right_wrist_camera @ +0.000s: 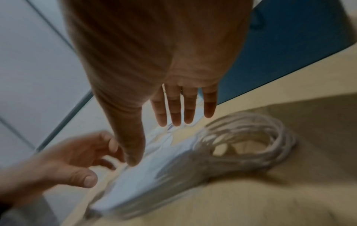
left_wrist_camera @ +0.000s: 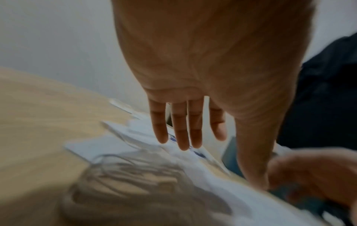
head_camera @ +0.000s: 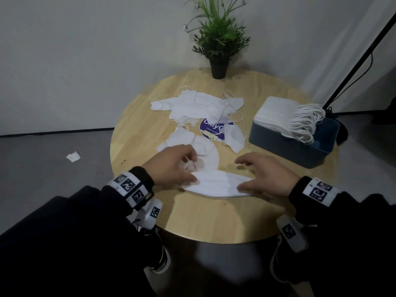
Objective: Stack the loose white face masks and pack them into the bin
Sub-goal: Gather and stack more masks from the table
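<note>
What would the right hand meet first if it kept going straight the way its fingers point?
The right hand points away and slightly left across the table. The first thing in that line looks like the lone folded mask beside the purple sticker; the bin lies off to its right. Depth is uncertain.

Round light-wood table standing on grey floor against plain white wall; potted green plant sitting at far edge, black stand leaning right.

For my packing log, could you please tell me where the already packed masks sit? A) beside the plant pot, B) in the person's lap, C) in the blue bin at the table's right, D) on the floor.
C: the packed masks sit in the blue bin, ear loops hanging over.
</note>
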`<action>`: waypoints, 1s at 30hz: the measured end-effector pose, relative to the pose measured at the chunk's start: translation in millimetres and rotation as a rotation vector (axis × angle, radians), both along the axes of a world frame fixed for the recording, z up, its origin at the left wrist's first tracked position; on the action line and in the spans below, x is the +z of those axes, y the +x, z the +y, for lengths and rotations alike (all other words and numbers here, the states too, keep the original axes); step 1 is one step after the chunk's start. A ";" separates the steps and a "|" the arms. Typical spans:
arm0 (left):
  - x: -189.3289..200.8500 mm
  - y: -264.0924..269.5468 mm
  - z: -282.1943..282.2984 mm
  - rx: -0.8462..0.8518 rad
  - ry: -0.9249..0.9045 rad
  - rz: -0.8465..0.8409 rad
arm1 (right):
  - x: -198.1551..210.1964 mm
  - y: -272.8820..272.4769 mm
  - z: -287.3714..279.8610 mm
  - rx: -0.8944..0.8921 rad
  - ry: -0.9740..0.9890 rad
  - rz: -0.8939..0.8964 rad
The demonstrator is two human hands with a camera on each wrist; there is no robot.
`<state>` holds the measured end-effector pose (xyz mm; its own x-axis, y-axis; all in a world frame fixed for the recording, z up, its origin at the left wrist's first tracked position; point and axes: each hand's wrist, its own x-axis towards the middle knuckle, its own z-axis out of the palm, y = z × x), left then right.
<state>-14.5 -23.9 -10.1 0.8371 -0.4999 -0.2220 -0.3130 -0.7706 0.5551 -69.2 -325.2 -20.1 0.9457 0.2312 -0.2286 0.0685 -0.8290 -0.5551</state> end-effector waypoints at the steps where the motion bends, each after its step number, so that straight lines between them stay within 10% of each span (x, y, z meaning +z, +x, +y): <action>1: -3.5 -5.3 -9.8 -0.090 0.066 -0.002 | -3.6 -1.0 6.8 0.065 -0.047 0.002; 15: -34.1 -12.5 -24.2 -0.341 0.296 -0.094 | -31.5 -5.9 25.9 0.180 -0.196 -0.024; 21: -18.6 16.4 -14.0 -0.150 -0.003 0.011 | -26.9 -7.9 33.3 0.163 -0.052 -0.198; 30: -30.1 62.2 -2.2 -0.077 0.320 -0.028 | -22.4 14.5 48.8 0.103 0.018 -0.011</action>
